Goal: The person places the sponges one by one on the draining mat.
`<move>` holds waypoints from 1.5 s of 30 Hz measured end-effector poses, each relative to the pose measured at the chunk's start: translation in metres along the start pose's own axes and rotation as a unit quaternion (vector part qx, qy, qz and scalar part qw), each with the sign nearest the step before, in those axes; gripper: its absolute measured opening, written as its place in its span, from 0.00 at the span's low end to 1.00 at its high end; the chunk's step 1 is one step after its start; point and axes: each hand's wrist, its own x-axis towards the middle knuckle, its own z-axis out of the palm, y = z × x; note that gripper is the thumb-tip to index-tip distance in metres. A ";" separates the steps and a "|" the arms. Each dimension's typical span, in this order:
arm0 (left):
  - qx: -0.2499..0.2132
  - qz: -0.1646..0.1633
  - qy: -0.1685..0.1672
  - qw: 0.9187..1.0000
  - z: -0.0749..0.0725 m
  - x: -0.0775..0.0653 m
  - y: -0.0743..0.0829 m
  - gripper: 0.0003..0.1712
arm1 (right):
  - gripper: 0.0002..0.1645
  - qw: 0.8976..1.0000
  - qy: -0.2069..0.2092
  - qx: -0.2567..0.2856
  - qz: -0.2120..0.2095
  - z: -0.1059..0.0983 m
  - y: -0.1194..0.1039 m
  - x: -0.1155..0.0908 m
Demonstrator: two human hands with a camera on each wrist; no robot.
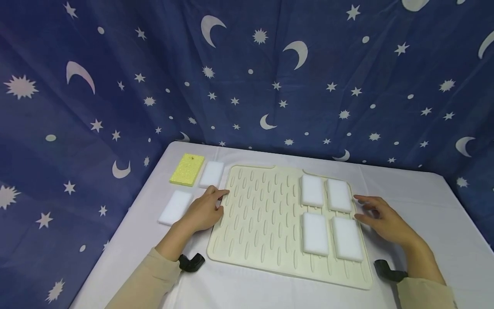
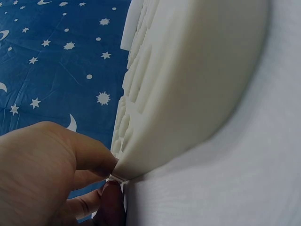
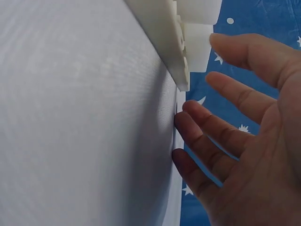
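A cream dish drying mat (image 1: 254, 210) with raised oval ribs lies flat on the table. Four-sided white sponges, several of them, stand in two rows on its right part, among them a front right one (image 1: 346, 238) and a back left one (image 1: 311, 190). At the mat's left edge is my left hand (image 1: 204, 210), its index finger and thumb touching the rim. Beside the right edge, my right hand (image 1: 386, 221) has its fingers spread and holds nothing. In the right wrist view the fingers (image 3: 235, 96) are apart from the mat's side (image 3: 160, 33).
Left of the mat lie a yellow sponge (image 1: 187, 170) and two more white sponges, a back one (image 1: 212, 174) and a front one (image 1: 176, 207). The white cloth-covered table (image 1: 231, 287) meets a blue moon-and-star curtain (image 1: 247, 77) behind.
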 end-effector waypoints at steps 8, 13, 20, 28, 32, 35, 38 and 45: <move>-0.004 -0.001 0.000 1.000 0.000 0.000 0.001 0.30 | 0.40 1.000 -0.003 0.017 -0.001 0.003 0.006 0.000; -0.001 -0.001 0.002 1.000 0.001 -0.001 0.001 0.31 | 0.40 0.999 -0.005 0.033 -0.001 0.004 0.012 0.000; -0.001 -0.001 0.008 1.000 0.002 0.000 -0.002 0.31 | 0.37 0.998 -0.001 0.055 -0.006 0.006 0.015 0.003; -0.001 0.004 0.006 1.000 0.002 0.000 -0.001 0.30 | 0.38 0.998 -0.006 0.057 0.004 0.009 0.019 0.004; 0.000 0.006 0.005 1.000 0.003 -0.001 -0.001 0.30 | 0.37 0.998 -0.003 0.061 -0.004 0.011 0.019 0.000; 0.000 0.006 0.004 1.000 0.004 -0.002 -0.001 0.31 | 0.37 0.998 -0.002 0.068 -0.009 0.013 0.018 -0.002; 0.000 0.006 0.004 1.000 0.004 -0.002 -0.001 0.31 | 0.36 0.998 -0.004 0.067 -0.006 0.014 0.018 -0.002; 0.004 0.008 0.005 1.000 0.003 -0.002 0.000 0.30 | 0.36 0.998 -0.006 0.056 -0.008 0.013 0.015 0.002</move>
